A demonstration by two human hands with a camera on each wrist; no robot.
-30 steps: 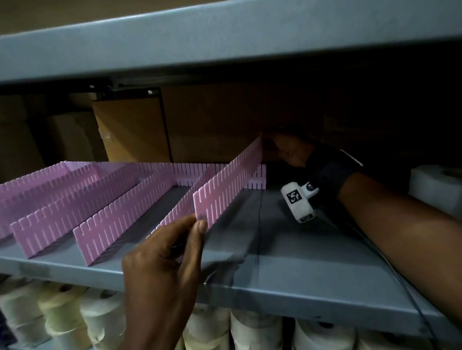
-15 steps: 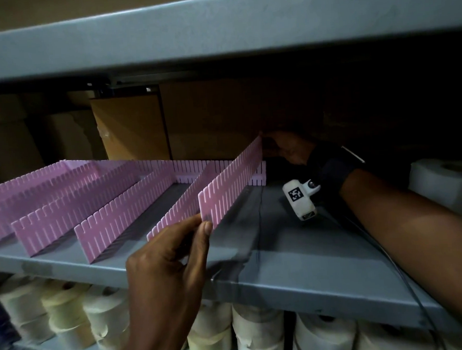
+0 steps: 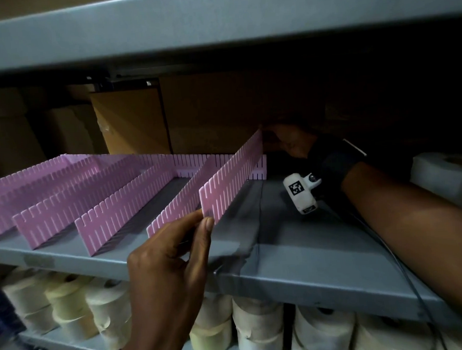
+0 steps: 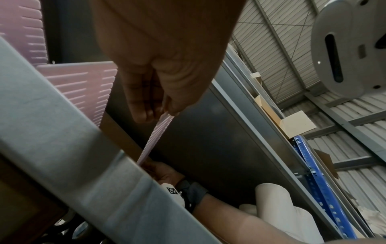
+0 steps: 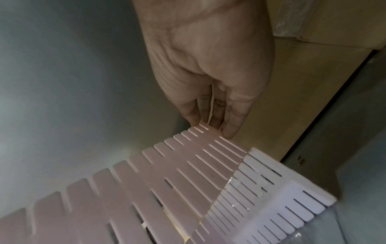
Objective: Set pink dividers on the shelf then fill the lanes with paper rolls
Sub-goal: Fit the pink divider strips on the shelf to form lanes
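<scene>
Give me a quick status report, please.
Left hand pinches divider near end; right hand holds far end. Divider raised, not slotted. Lanes hold no rolls.

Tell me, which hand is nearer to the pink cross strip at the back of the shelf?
Right. The right hand pinches the held divider beside the back strip; the left hand pinches its front end.
</scene>
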